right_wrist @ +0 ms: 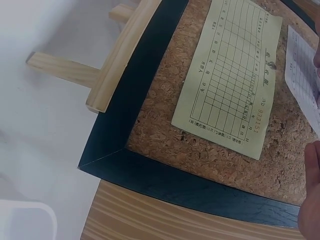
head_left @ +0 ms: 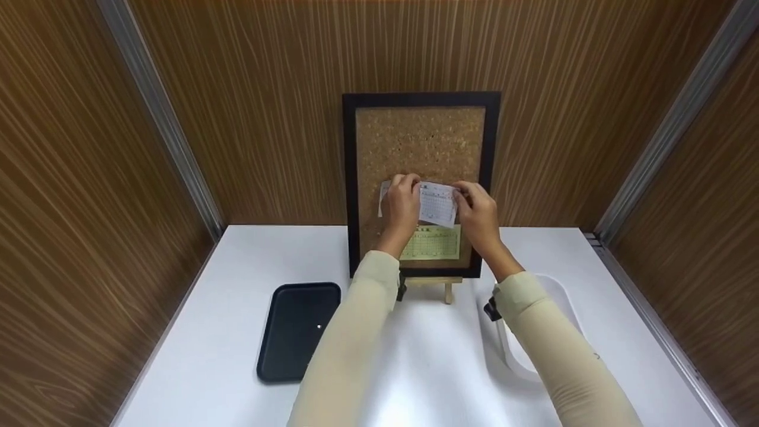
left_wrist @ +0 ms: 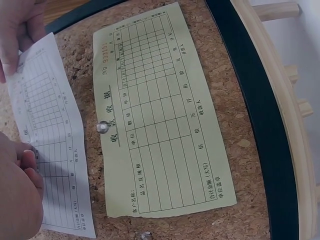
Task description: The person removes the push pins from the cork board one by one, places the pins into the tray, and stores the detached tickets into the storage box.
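Both hands are at a white receipt slip held against the framed corkboard. The left hand has its fingers curled at the slip's upper middle, covering part of it; whatever sits between those fingertips is hidden. At the slip's upper right corner, the right hand pinches the paper between thumb and fingers. Just below hangs a yellow receipt slip, fixed by a clear pushpin at its top middle. The white slip tilts slightly, its right side lower in the head view.
A wooden easel supports the board. Left of it lies a black tray with a small shiny thing in it. A white tray stands partly under the right forearm. Wood-grain panels enclose the white table.
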Tool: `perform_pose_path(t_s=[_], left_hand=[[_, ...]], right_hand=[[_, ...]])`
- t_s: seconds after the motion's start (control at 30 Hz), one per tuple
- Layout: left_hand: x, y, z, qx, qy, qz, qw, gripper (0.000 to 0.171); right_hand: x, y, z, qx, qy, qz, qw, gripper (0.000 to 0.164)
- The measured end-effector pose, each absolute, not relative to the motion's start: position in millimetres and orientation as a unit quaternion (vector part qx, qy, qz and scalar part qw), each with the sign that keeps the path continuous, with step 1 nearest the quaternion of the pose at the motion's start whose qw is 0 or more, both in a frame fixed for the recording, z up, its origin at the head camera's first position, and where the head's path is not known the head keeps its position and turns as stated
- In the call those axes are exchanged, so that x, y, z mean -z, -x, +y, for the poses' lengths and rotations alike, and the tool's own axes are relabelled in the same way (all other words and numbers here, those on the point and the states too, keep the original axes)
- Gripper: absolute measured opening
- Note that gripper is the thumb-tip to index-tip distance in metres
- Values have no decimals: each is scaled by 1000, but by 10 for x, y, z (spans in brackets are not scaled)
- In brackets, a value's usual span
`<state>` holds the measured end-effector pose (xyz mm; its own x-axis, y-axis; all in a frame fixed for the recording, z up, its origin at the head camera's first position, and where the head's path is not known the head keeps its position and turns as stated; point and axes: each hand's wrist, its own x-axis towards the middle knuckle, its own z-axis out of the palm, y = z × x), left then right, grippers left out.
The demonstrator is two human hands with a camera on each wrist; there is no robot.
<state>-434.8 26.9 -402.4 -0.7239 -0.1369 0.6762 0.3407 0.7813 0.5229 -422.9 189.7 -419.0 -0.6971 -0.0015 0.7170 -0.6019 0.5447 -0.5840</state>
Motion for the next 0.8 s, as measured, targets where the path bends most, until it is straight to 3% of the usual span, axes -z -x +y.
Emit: perform_pose_path(t_s=[0.8], left_hand=[[4006, 4325, 257, 364, 64, -865, 338, 15]], right_hand=[[4161, 4203, 1894, -450, -199, -795, 355, 19]])
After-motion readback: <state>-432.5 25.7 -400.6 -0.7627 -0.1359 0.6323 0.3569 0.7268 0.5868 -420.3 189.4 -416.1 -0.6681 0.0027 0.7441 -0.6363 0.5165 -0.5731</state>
